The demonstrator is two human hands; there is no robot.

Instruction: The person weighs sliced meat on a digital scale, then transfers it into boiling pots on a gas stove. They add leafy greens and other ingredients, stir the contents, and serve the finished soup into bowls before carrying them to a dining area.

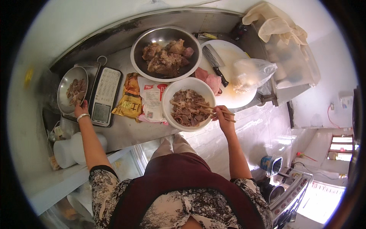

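My left hand (81,109) grips the near rim of a small metal bowl (63,91) that holds sliced cooked meat (76,90). This bowl is at the left, over the tray of a digital scale (105,96); whether it rests there I cannot tell. In my right hand (224,118) is a pair of wooden chopsticks (230,116). Their tips reach into meat slices (188,107) in a white bowl (166,120) at the counter's front edge. Behind it, a large steel basin (134,61) contains chunks of cooked meat (164,58).
A cleaver (213,57), pink meat pieces (210,81) and a bagged food item (247,75) lie on a round white cutting board (243,101). Seasoning packets (153,98) lie between scale and bowl. Plastic tubs (64,154) stand at lower left. A covered container (291,63) is at the right.
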